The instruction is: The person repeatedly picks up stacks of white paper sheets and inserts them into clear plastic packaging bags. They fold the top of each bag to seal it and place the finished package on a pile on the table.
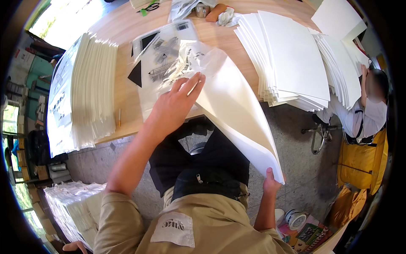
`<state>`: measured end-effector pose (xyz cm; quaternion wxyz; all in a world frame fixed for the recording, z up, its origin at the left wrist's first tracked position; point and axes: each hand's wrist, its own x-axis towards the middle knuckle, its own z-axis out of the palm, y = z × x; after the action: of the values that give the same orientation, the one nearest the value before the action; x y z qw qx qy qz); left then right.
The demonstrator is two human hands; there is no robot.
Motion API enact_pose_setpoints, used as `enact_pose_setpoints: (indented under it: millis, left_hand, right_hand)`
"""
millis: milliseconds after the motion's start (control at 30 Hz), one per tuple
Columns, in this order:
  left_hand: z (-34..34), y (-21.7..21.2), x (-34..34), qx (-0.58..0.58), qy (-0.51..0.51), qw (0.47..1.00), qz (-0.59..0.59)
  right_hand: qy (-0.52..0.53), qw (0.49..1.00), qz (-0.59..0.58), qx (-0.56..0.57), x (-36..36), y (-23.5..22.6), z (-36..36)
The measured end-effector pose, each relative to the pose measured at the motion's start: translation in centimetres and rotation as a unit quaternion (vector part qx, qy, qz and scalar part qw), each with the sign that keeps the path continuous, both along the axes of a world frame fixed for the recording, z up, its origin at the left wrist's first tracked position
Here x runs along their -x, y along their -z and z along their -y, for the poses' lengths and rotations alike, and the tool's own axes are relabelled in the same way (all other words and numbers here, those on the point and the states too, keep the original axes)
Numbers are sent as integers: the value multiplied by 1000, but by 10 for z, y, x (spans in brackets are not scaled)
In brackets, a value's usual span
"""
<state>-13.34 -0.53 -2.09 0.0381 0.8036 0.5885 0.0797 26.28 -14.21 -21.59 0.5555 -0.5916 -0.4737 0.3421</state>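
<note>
A large white paper sheet or thin stack [237, 97] curves up from the table toward my body, its far end inside the mouth of a clear plastic bag [211, 57]. My right hand [272, 182] grips the sheet's near lower corner, with the thumb on top. At the bag's mouth, my left hand [175, 103] has its fingers closed at the plastic edge beside the paper; the thumb is mostly hidden. Beneath lies a pile of clear printed bags [148, 78] with black triangles and pencil drawings.
Filled bags stand stacked [93, 84] at the table's left. Fanned white sheets [292, 55] lie at right, with another person [359, 106] beyond. Scissors [150, 7] and a metal cup [202, 10] sit at the far edge. A wrapped bundle [76, 207] stands on the floor at left.
</note>
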Motion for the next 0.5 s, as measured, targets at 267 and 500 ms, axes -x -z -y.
enact_pose_setpoints:
  millis: [267,500]
  left_hand:
    - [6,15,-9,54,24,995,80]
    - [15,37,-21,29,58,988,138]
  right_hand:
    - [26,996,-88,-5,13,-4,0]
    - [13,995,-80,66,15,15,12]
